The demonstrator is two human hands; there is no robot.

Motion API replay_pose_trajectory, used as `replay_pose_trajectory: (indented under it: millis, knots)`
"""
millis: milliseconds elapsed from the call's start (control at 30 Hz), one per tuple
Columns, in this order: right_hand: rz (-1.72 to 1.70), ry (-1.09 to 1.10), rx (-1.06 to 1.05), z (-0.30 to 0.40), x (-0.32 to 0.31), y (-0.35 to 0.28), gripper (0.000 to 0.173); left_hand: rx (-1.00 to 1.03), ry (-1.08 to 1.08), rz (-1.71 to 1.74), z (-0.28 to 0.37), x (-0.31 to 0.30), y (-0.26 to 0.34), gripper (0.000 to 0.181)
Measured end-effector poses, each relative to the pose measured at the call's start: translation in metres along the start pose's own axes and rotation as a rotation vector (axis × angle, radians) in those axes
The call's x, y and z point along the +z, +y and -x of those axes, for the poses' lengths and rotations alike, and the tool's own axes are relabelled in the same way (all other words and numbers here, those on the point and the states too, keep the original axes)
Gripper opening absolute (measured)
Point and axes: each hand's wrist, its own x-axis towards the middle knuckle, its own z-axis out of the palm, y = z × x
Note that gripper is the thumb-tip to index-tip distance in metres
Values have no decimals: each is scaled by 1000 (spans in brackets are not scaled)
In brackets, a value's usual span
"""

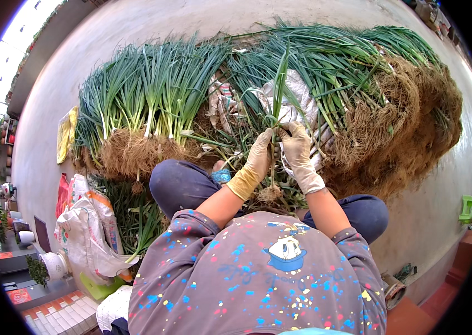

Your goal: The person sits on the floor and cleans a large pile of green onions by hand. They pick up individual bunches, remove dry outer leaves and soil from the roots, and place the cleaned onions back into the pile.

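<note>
Both my hands wear pale rubber gloves and meet at the middle of the view, on one green onion stalk [279, 90]. My left hand [260, 153] grips the stem from the left, and my right hand [297, 146] pinches it from the right just beside. The stalk stands upright, its green leaves pointing away from me and its roots [270, 193] hanging near my lap. Beyond my hands lie loose leaves and a crumpled white woven sack [292, 98]. To the left is a row of green onions [150, 94] with roots towards me. A larger pile [324, 63] with soil-brown roots lies to the right.
White woven sacks [87, 234] and trimmed greenery [129, 209] lie at the left, by a yellow bag [67, 134]. Potted plants [37, 270] stand at the far left. A green plastic stool [468, 209] is at the right. My bent knees flank the work area.
</note>
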Motion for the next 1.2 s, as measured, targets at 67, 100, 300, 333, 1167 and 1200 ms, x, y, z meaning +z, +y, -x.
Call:
replay_pose_trajectory:
  millis: [67,100,300,333,1167,1200]
  knots:
    - [45,21,-61,8,3,-6,8,24,9,2,2,3,6,20]
    - [-128,-15,-16,11,3,-12,9,10,-59,31,0,-4,11,19]
    - [-767,-212,163,22,-6,-29,11,103,48,201,-17,-37,20,16]
    - [-712,-274,140,25,-9,-28,12,113,92,234,-18,-37,27,15]
    - [46,-164,-114,28,3,-30,32,266,253,7,-11,6,54,18]
    - [1,-166,-62,29,5,-30,28,256,225,-7,-8,5,57,17]
